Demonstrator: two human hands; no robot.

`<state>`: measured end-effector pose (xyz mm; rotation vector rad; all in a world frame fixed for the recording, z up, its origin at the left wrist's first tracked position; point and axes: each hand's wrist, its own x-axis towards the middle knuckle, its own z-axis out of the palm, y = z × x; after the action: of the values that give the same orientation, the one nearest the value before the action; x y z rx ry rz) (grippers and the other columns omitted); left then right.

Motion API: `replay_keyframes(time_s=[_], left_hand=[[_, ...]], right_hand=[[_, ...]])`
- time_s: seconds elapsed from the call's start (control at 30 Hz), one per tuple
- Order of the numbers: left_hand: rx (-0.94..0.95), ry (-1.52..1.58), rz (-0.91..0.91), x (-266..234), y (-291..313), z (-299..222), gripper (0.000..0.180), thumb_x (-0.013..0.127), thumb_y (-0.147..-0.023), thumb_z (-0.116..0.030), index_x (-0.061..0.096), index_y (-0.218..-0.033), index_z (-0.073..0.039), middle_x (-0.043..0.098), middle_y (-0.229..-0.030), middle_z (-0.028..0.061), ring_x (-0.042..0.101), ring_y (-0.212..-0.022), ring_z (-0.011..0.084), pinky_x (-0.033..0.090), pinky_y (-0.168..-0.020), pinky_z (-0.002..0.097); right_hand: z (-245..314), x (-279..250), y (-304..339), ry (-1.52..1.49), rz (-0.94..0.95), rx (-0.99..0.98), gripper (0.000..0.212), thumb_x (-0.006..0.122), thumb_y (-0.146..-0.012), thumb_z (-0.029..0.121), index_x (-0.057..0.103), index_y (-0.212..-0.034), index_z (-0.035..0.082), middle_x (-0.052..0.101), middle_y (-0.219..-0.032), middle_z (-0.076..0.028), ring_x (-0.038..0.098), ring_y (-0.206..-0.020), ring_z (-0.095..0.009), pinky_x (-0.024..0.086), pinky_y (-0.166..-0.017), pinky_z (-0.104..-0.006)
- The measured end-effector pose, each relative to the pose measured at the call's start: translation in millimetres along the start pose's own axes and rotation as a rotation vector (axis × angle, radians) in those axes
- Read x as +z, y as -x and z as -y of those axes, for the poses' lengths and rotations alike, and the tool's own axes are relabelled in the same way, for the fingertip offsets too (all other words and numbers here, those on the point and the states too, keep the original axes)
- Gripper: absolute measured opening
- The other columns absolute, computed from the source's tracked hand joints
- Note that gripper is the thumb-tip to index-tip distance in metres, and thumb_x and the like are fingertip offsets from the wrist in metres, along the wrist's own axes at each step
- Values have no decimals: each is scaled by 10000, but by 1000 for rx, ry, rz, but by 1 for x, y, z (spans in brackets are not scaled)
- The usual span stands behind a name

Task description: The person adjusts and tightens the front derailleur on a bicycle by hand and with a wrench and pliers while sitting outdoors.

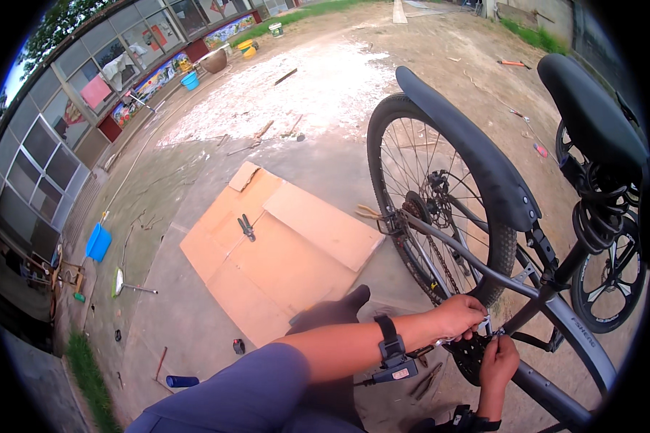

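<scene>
A grey bicycle frame stands close on the right, with its rear wheel, black mudguard and black saddle. Both of my hands are low on the bicycle, beside the black chainring. My left hand has its fingers curled closed at a small silver metal part, too small to name. Just right of it and slightly lower, my right hand pinches thumb and fingers together near the frame tube. Whatever sits between those fingertips is hidden.
Flattened cardboard lies left of the bicycle, with dark-handled pliers on it. Another plier-like tool rests on the ground below my left forearm. A blue-handled object lies lower left. A spoked wheel stands at the right.
</scene>
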<state>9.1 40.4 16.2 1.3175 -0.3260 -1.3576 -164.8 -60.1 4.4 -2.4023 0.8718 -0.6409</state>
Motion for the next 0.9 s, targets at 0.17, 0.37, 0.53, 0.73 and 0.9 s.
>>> replay_keyframes(time_s=[0.17,0.37,0.53,0.73,0.9], left_hand=[[13,-14,9,7,12,-3,276,597,-905,-199,657,-1121,-38,611,-740,15,592,-533,102,409,-406,254],[14,-17,29,14,21,-4,292,594,-912,-207,658,-1137,-33,624,-750,17,593,-535,97,405,-403,254],[11,-24,28,18,24,-2,296,590,-916,-203,664,-1145,-30,630,-747,18,596,-535,95,407,-401,251],[15,-14,24,23,26,0,288,590,-919,-200,671,-1138,-32,632,-742,18,594,-532,96,409,-402,253],[-12,-6,7,23,25,1,271,588,-929,-193,674,-1136,-41,629,-742,16,585,-521,98,405,-401,257]], right_hand=[[0,0,0,35,-11,-29,200,587,-884,101,528,-733,-16,553,-697,-237,566,-647,-435,422,-571,-481],[5,-2,-2,33,-19,-40,193,585,-880,97,537,-734,-21,557,-703,-234,578,-664,-434,427,-578,-487],[0,-2,-1,57,26,-15,215,572,-915,123,532,-753,-11,550,-696,-223,577,-640,-397,420,-573,-455],[-2,-1,-1,41,19,-14,210,571,-915,130,538,-768,-16,559,-703,-229,586,-648,-399,429,-577,-452],[3,-3,-1,15,-5,-11,214,596,-885,111,531,-728,-18,549,-698,-238,577,-647,-433,422,-563,-475]])
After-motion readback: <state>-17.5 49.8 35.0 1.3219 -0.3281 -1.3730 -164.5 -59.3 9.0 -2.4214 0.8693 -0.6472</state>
